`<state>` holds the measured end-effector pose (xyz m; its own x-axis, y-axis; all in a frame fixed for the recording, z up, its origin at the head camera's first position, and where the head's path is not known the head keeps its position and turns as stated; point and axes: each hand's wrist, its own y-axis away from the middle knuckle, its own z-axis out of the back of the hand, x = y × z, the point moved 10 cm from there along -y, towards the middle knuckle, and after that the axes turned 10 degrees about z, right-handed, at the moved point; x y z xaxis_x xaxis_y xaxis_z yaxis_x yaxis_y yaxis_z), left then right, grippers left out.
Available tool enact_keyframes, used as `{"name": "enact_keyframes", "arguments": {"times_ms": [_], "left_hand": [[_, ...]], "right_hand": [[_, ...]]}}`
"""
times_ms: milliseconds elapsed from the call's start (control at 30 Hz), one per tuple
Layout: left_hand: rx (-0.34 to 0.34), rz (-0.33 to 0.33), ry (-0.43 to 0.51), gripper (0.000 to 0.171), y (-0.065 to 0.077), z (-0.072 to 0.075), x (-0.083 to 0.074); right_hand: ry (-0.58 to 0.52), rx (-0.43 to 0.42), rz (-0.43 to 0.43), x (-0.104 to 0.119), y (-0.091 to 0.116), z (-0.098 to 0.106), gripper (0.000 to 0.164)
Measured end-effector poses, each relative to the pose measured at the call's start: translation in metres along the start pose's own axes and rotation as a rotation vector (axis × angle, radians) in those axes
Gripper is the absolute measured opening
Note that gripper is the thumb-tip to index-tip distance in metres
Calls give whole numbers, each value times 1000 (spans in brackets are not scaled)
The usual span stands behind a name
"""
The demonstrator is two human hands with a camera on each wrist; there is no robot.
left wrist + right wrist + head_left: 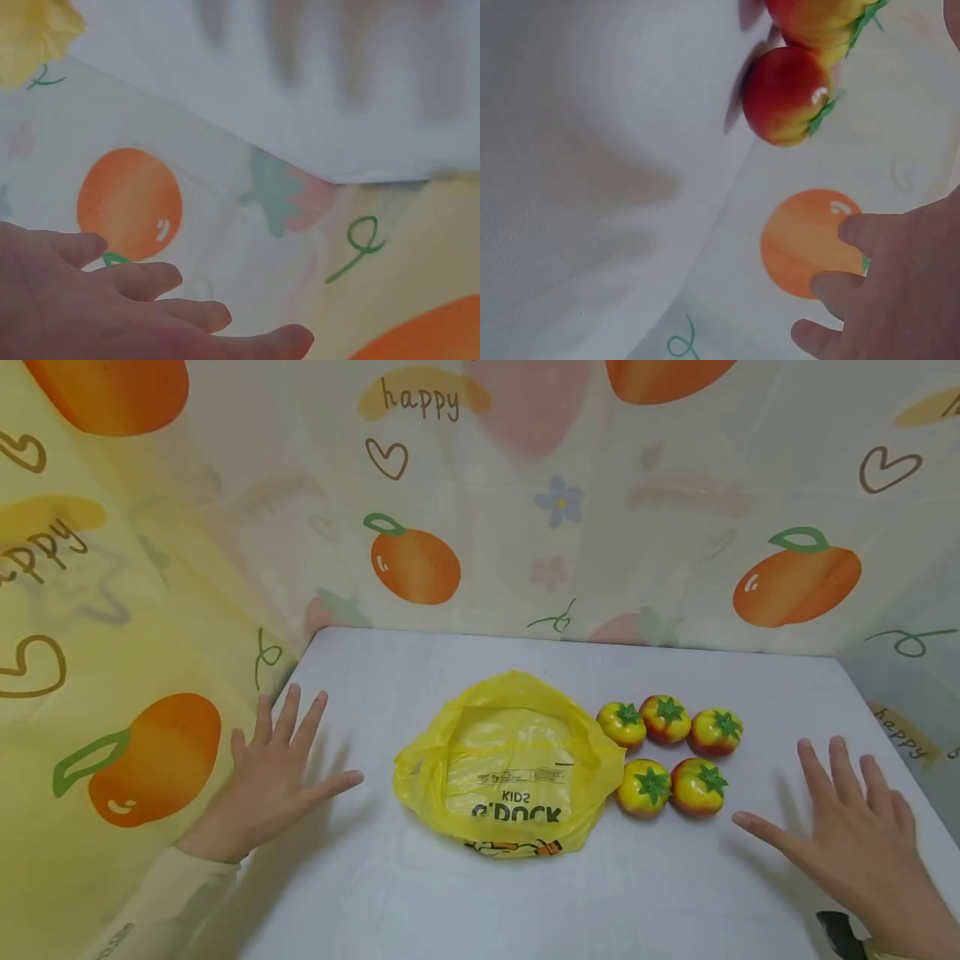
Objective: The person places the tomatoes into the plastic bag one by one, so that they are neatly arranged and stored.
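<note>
A yellow plastic bag [517, 777] lies at mid-table with its mouth spread wide and dark print showing inside. Close against its right side sit several red-and-yellow toy fruits with green leafy tops, such as this toy fruit [697, 787], in two rows. To the left of the bag, my left hand [273, 777] is held over the table's left edge, fingers straight and spread, holding nothing. My right hand [858, 831], likewise spread and holding nothing, is to the right of the fruits. Two toy fruits, one of them whole [786, 96], appear in the right wrist view.
The white tabletop [360, 893] carries the bag and fruits. A curtain printed with oranges, hearts and lettering [480, 493] hangs behind the table and along both sides. Both hands cast soft shadows on the table.
</note>
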<state>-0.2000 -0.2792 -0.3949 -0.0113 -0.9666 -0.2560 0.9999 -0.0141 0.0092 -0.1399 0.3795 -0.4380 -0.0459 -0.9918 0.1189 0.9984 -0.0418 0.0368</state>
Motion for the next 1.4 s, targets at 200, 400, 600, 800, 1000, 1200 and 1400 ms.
{"name": "enact_keyframes", "arguments": {"times_ms": [200,400,600,800,1000,1200,1400], "left_hand": [[15,-42,74,112,-3,-2,-22],[2,-73,147,104,-8,-5,-46],[58,-81,197,103,-16,-23,-76],[120,-97,232,95,-19,-38,-105],[182,-55,269,89,-22,-49,-117],[223,2,264,95,-28,-58,-123],[271,70,264,103,-30,-68,-129]], "right_hand": [[-11,0,39,10,-3,0,141],[-26,-27,97,30,-5,4,139],[-57,-55,174,58,-8,9,134],[-81,-91,226,82,-10,15,125],[-89,-70,243,94,-13,12,113],[-79,-7,220,97,-18,5,109],[-76,46,217,95,-20,-2,106]]}}
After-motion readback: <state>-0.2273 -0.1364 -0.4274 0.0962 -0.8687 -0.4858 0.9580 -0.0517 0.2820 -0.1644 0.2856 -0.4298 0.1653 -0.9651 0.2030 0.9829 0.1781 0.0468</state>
